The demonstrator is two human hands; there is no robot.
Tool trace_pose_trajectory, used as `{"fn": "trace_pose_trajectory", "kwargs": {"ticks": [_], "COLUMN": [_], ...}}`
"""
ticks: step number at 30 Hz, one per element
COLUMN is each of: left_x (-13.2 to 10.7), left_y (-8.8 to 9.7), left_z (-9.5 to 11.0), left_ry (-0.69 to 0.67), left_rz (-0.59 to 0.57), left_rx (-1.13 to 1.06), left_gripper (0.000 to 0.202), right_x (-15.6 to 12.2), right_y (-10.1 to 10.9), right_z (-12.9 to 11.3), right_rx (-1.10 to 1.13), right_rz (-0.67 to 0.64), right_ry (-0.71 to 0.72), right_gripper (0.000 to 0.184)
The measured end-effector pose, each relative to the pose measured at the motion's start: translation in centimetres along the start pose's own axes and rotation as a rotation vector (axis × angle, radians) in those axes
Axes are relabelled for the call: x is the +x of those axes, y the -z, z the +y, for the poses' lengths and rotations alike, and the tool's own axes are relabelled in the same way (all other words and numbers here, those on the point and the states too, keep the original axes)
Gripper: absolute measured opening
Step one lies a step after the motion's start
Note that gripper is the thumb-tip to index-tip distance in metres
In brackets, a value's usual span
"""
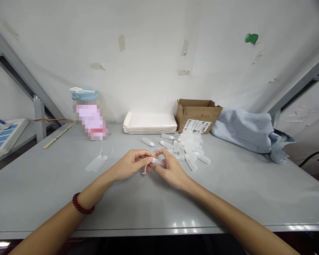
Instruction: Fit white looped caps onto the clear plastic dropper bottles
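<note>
Both hands meet over the middle of the grey table around one small translucent plastic bottle (160, 163). My left hand (131, 163) pinches its white cap end, from which a thin curved tube hangs down. My right hand (173, 170) grips the bottle's body, partly hiding it. Just beyond the right hand lies a loose pile of similar bottles (187, 143), some with thin tubes. To the left of my left hand, a few more bottles with thin tubes (99, 162) lie side by side on the table.
A stack of white padded envelopes (150, 123) and an open cardboard box (198, 115) stand along the wall. A light blue cloth (241, 131) lies at the right. At the left are a blue-lidded container (84, 95) and a thin yellowish strip (57, 136).
</note>
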State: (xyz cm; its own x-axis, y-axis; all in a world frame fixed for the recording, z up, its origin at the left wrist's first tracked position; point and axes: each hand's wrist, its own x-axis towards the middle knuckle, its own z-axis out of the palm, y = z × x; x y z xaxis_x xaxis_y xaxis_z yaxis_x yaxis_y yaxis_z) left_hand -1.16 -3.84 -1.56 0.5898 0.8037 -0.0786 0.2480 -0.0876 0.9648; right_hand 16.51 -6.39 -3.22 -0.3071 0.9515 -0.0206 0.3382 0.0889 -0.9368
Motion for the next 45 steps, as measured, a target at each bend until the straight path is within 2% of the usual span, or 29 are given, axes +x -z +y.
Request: {"fn": "trace_pose_trajectory", "kwargs": {"ticks": [5,11,15,19,21,29,34,37,39,41,43,45], "left_x": [-0.3,0.1,0.2,0.2,0.2,0.0,-0.1,-0.2,-0.3,-0.4,-0.4,-0.5], "left_y": [0.3,0.0,-0.4,-0.9,-0.9,0.0,-0.4,-0.3,-0.1,0.0,0.1,0.2], "left_z": [0.0,0.2,0.0,-0.2,-0.2,0.3,0.3,0.4,0.5,0.4,0.3,0.3], "left_ry": [-0.027,-0.046,-0.091,-0.18,-0.181,-0.01,-0.001,-0.008,-0.019,-0.034,-0.055,-0.081], "left_rz": [-0.038,0.064,0.141,0.29,0.313,0.114,0.082,0.077,0.055,0.016,-0.037,-0.082], "left_rx": [0.034,0.061,0.083,0.121,0.121,0.194,0.193,0.228,0.222,0.192,0.142,0.077], "left_gripper": [0.029,0.028,0.029,0.026,0.025,0.034,0.035,0.037,0.037,0.038,0.038,0.038], "right_x": [-0.1,-0.1,0.0,-0.1,-0.2,-0.1,0.1,0.0,-0.2,-0.3,-0.4,-0.3], "right_y": [-0.1,-0.4,-0.3,-0.3,-0.3,-0.4,-0.6,-0.6,-0.3,0.2,0.8,1.2], "right_z": [0.2,0.9,1.1,0.7,0.4,0.7,1.0,0.7,0.2,-0.2,-0.5,-0.5], "right_rx": [-0.145,-0.396,-0.535,-0.656,-0.709,-0.902,-0.959,-0.825,-0.552,-0.173,0.207,0.496], "right_rz": [0.046,0.013,0.035,0.029,0.008,-0.003,0.016,-0.019,-0.112,-0.278,-0.482,-0.672], "right_ry": [0.038,0.205,0.197,0.197,0.196,0.226,0.231,0.219,0.201,0.131,-0.003,-0.137], "right_gripper": [0.024,0.027,0.029,0.022,0.018,0.016,0.027,0.026,0.028,0.035,0.041,0.043]}}
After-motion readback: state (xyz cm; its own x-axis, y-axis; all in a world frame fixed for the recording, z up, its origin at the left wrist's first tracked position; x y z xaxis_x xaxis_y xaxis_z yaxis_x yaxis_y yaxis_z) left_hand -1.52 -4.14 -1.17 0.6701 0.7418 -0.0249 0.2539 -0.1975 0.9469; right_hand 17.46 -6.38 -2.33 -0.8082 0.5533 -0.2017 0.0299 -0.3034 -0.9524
